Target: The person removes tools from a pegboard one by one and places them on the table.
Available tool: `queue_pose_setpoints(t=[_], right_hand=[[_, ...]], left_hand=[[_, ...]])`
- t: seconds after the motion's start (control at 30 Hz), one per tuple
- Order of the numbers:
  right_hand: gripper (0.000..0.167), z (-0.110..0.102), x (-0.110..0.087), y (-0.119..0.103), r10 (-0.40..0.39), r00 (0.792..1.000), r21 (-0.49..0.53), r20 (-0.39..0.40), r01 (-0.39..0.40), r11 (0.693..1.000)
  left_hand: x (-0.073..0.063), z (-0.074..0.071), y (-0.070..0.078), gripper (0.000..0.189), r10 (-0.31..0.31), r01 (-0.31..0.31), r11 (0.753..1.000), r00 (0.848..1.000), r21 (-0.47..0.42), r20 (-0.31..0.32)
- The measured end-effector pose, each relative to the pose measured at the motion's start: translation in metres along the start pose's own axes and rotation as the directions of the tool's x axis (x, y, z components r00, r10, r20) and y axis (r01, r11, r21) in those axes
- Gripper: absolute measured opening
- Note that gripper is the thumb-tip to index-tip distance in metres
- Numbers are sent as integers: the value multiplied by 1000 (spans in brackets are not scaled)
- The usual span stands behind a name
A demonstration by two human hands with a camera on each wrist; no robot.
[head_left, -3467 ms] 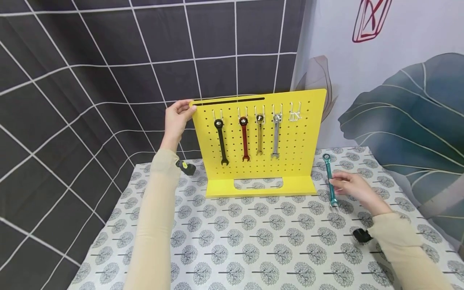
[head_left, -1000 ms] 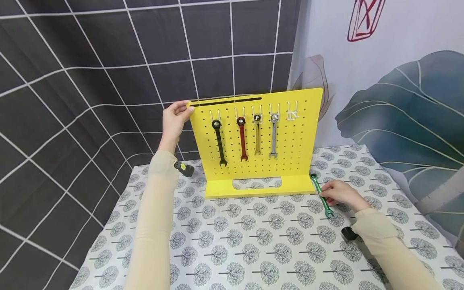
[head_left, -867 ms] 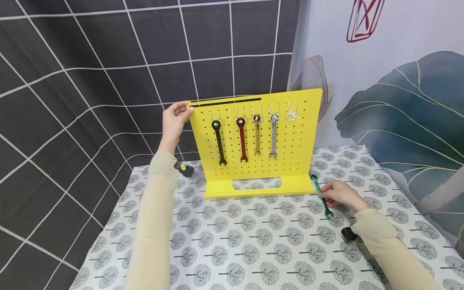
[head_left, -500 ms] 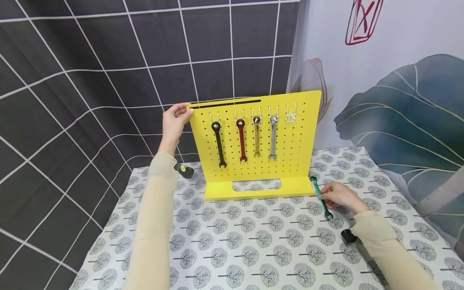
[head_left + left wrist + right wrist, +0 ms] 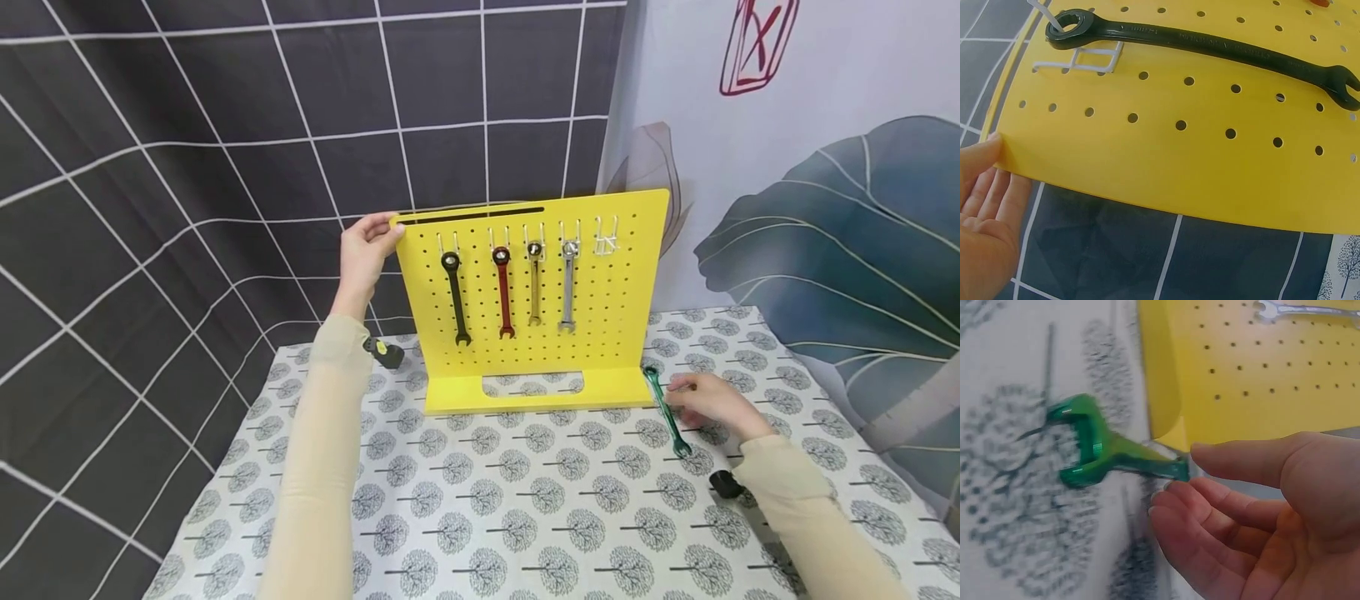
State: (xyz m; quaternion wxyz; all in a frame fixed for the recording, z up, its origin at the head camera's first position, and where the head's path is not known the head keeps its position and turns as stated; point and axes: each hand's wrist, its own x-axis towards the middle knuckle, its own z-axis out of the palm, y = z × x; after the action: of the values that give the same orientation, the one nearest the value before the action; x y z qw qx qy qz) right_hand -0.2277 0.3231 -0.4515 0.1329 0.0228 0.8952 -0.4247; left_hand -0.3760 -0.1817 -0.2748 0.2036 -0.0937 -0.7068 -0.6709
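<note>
My left hand (image 5: pixel 362 254) pinches the top left corner of the yellow pegboard (image 5: pixel 472 354), thumb in front and fingers behind. A green combination wrench (image 5: pixel 667 417) lies slanted on the tablecloth, its ring end by the right end of the board's base. Just to its right is my right hand (image 5: pixel 712 400); in the right wrist view the thumb and fingers are spread apart, right at the wrench's shank. On the board's hooks hang a black wrench (image 5: pixel 456 300), a red wrench (image 5: pixel 504 296), a gold-coloured wrench (image 5: pixel 535 287) and a silver wrench (image 5: pixel 568 292).
A white hook (image 5: pixel 606 237) at the board's upper right carries nothing. The table wears a tree-print cloth (image 5: pixel 525 508). Behind stand a dark gridded curtain (image 5: pixel 300 100) and a pale wall hanging with leaves (image 5: pixel 840 225).
The green wrench has come left and down to the board's base and stays there. My right hand has just let go of it, shifting slightly right. My left hand keeps its grip.
</note>
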Motion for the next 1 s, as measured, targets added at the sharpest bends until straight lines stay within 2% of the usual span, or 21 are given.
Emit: queue_pose_setpoints(t=[0.13,0.3,0.53,0.73,1.0], right_hand=[[53,-8,-1,-9,-77,997,-9,-29,77,997],[53,-15,-2,-27,-192,979,-29,-69,191,981],[58,-18,7,-55,-241,963,19,-121,245,969],[59,-18,15,-82,-276,949,70,-155,290,955],[55,-17,24,-113,-302,943,139,-139,321,937]], left_hand=[[1,2,2,30,5,-5,1000,1000,-4,7],[0,4,2,30,15,-14,1000,1000,-7,15],[-2,2,-1,30,23,-23,1000,1000,19,-1],[-1,3,0,29,21,-21,1000,1000,-14,-4],[-3,2,1,28,19,-20,1000,1000,-7,-16]])
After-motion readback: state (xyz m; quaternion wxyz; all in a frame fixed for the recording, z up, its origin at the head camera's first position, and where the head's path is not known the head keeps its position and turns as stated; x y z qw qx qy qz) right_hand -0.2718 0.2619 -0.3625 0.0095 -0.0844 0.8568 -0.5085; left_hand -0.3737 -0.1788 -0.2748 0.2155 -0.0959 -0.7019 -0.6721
